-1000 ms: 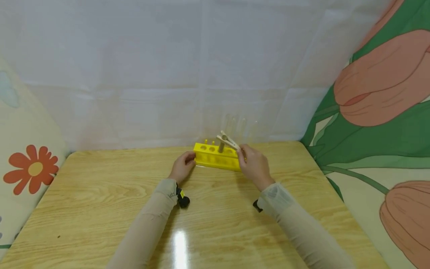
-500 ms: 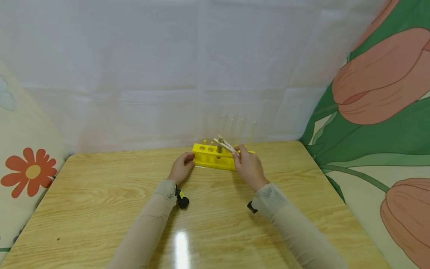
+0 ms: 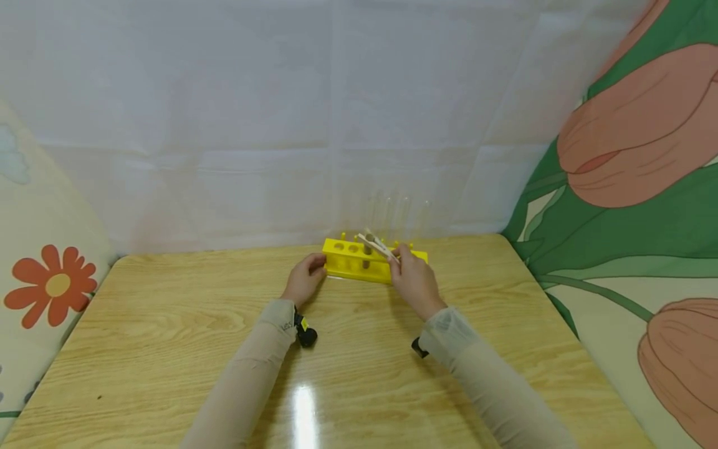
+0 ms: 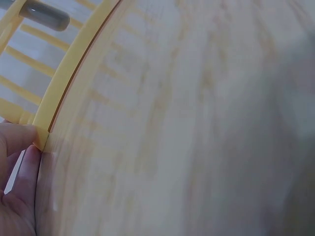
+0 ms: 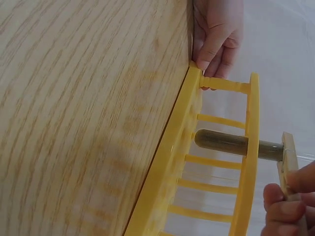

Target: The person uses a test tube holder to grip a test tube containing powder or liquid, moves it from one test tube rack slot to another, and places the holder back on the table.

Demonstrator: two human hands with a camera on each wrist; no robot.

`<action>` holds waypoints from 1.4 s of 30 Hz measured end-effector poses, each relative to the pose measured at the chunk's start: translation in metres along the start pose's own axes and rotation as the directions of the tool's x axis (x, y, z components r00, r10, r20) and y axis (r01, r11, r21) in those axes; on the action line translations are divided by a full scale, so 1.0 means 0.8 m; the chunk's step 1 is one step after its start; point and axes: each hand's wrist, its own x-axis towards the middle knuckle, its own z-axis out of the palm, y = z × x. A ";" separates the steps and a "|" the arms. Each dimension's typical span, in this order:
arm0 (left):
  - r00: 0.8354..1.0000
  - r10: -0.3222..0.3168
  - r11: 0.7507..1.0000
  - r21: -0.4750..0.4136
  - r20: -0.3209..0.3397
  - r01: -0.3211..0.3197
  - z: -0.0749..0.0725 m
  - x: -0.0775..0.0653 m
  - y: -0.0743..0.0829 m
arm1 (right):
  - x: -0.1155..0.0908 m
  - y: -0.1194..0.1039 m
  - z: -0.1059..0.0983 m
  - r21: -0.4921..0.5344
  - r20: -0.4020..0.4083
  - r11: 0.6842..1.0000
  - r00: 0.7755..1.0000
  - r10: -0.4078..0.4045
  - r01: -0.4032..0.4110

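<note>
A yellow test tube rack stands near the table's back edge. My left hand grips its left end, thumb and fingers on the base corner in the right wrist view. With my right hand I pinch a wooden test tube holder, whose front end clasps a dark-filled test tube near its top. That tube passes through a hole of the rack's upper plate, its rounded bottom close to the base in the right wrist view. My right hand hides part of the rack's right half.
Several clear test tubes stand upside down on pegs along the rack's back. A white cloth hangs behind the wooden table. Flower-printed cloths flank both sides.
My right hand has moved left and slightly down with the holder. The dark-filled tube has sunk lower through the rack's hole. My left hand has stayed on the rack's end.
</note>
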 end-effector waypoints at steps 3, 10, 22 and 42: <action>1.000 0.000 1.000 0.000 -0.002 0.000 0.000 0.000 0.000 | 0.000 0.000 0.001 -0.008 0.004 1.000 1.000 0.004 -0.004; 1.000 -0.014 1.000 0.002 -0.001 0.014 -0.001 -0.002 0.004 | -0.001 0.001 0.004 -0.022 0.027 1.000 1.000 0.015 -0.014; 1.000 -0.011 1.000 0.002 -0.002 0.011 -0.001 -0.004 0.007 | -0.006 0.005 0.010 -0.044 0.014 0.999 1.000 -0.006 0.006; 1.000 -0.024 1.000 -0.001 0.011 0.024 -0.003 -0.005 0.011 | -0.011 0.016 0.022 -0.108 -0.034 0.993 0.998 -0.045 0.041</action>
